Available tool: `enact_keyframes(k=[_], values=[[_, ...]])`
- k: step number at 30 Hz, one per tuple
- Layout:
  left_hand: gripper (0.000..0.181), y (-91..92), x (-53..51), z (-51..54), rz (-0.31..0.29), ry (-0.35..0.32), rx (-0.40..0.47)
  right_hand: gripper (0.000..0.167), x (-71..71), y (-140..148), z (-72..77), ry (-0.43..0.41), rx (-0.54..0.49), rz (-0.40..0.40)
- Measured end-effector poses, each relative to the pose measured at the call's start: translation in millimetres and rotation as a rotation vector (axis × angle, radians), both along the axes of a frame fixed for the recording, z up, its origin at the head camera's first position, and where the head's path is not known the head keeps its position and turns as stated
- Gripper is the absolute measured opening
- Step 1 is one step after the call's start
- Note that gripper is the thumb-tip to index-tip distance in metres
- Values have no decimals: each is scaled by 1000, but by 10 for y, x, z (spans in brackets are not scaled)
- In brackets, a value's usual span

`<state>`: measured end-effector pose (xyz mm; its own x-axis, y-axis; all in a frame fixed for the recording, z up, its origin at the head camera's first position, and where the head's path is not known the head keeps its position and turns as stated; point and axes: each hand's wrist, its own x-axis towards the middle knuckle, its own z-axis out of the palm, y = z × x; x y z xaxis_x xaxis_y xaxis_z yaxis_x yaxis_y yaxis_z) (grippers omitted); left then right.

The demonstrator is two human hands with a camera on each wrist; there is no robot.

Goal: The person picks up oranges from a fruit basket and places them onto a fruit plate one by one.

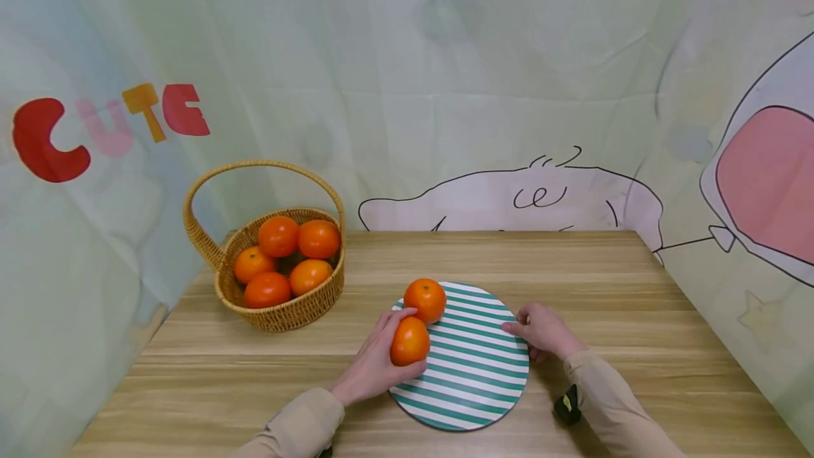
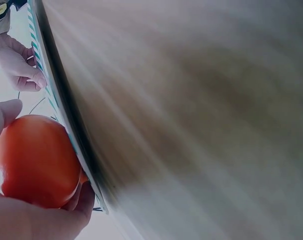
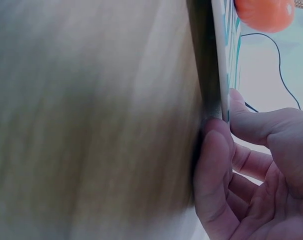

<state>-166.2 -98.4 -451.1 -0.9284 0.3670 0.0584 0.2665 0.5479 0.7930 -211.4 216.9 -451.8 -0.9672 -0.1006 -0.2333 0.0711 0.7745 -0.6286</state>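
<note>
My left hand point(image 1: 375, 362) curls round an orange point(image 1: 410, 341) at the left part of a round green-and-white striped board point(image 1: 480, 366). In the left wrist view the held orange point(image 2: 39, 160) looks smooth and glossy, between thumb and fingers. Just behind it, a second orange point(image 1: 425, 301) sits on the board, close to my left fingertips. My right hand point(image 1: 545, 331) pinches the board's right edge. The right wrist view shows the thumb of that hand point(image 3: 256, 165) on the striped face and curled fingers under the rim.
A wicker basket point(image 1: 273, 320) with a tall arched handle stands at the back left and holds several oranges point(image 1: 267, 290). The wooden table point(image 1: 610, 281) ends at a printed curtain point(image 1: 394, 90) behind and at both sides.
</note>
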Motion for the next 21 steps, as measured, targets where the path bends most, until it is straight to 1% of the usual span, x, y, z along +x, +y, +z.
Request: enact_keyframes(k=[12,21], values=[[76,0,-6,6,2,31,-3,32,12,0,40,6,4,4],[76,-1,-4,-3,7,38,-10,33,33,-1,30,18,0,4]])
